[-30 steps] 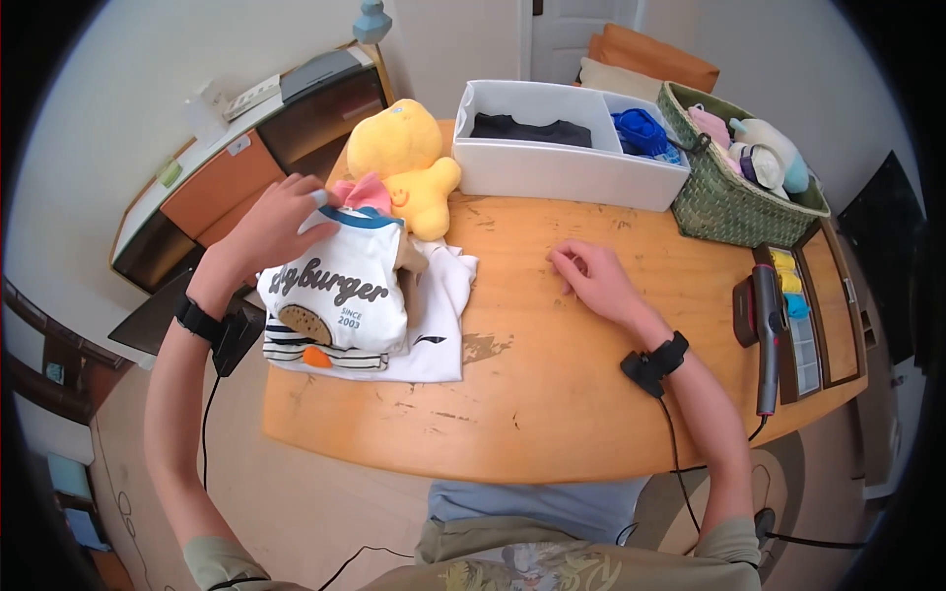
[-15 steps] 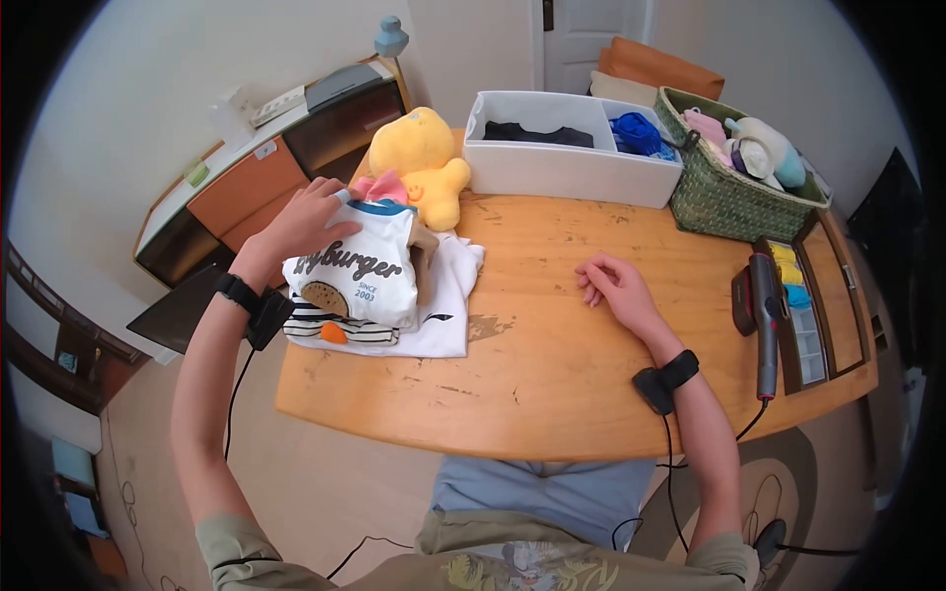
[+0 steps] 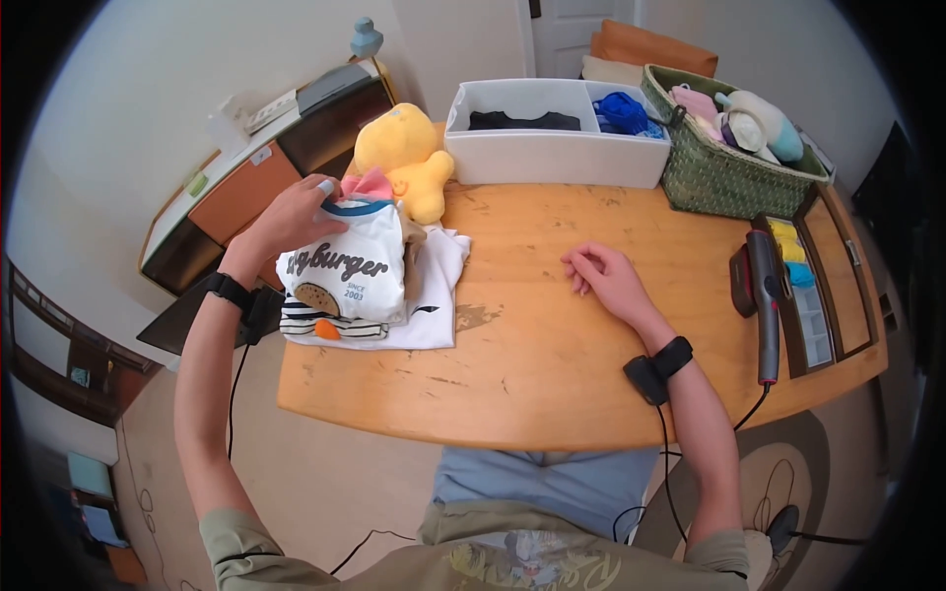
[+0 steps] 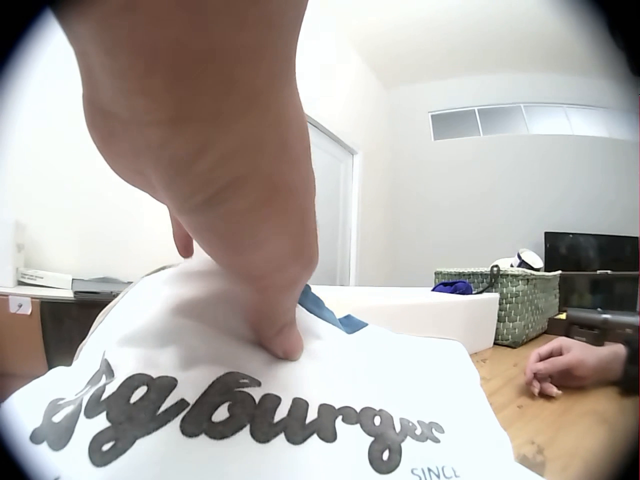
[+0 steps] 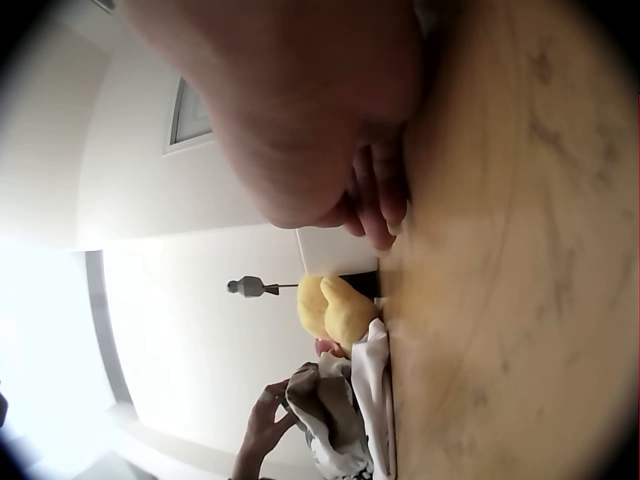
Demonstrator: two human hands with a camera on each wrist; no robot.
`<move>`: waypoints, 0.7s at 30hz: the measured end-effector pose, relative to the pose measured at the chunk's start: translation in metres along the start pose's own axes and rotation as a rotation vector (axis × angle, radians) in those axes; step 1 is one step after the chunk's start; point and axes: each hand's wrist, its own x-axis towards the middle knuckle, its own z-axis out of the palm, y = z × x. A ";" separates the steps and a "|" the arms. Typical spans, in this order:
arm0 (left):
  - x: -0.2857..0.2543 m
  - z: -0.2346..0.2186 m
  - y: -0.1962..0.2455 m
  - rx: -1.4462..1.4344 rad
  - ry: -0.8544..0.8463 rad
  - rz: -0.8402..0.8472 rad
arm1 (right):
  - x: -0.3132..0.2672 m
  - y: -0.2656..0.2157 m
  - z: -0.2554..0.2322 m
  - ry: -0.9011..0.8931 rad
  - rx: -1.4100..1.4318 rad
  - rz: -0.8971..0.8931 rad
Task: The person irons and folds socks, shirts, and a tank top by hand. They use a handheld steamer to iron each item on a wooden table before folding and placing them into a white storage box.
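Note:
My left hand (image 3: pixel 296 217) is at the collar end of a white T-shirt (image 3: pixel 345 261) with a "burger" print and a blue neckband. In the left wrist view its thumb (image 4: pixel 285 340) presses on the shirt's front, while the other fingers reach over the far edge, mostly hidden. Under this shirt lie a striped garment (image 3: pixel 367 330) with an orange patch and a white garment (image 3: pixel 445 286) with a small black logo. Tan cloth (image 3: pixel 415 258) shows at the right side. My right hand (image 3: pixel 606 276) rests on the table with loosely curled fingers, holding nothing.
A yellow plush toy (image 3: pixel 399 158) sits behind the clothes. At the back stand a white divided box (image 3: pixel 557 158) with black and blue cloth, and a green woven basket (image 3: pixel 724 177). A corded styling tool (image 3: pixel 766 305) and a compartment box (image 3: pixel 813 330) lie at the right.
The head view shifts slightly. My left hand stays at the shirt's collar end, its thumb against the fabric. The right hand stays on the table, and the clothes keep their place.

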 end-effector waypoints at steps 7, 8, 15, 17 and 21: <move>-0.004 0.012 0.002 0.044 -0.001 0.143 | 0.001 0.006 -0.001 -0.004 -0.008 -0.018; -0.004 0.013 0.001 0.023 -0.002 0.132 | 0.001 0.007 -0.001 -0.004 -0.006 -0.019; -0.035 0.025 -0.012 -0.221 0.218 0.199 | -0.001 0.003 0.001 0.007 -0.015 -0.015; -0.044 0.032 -0.020 -0.254 0.246 0.218 | -0.001 0.003 0.002 0.008 -0.019 -0.025; -0.063 0.039 -0.018 -0.139 0.373 0.288 | -0.002 0.001 0.002 0.008 -0.014 -0.014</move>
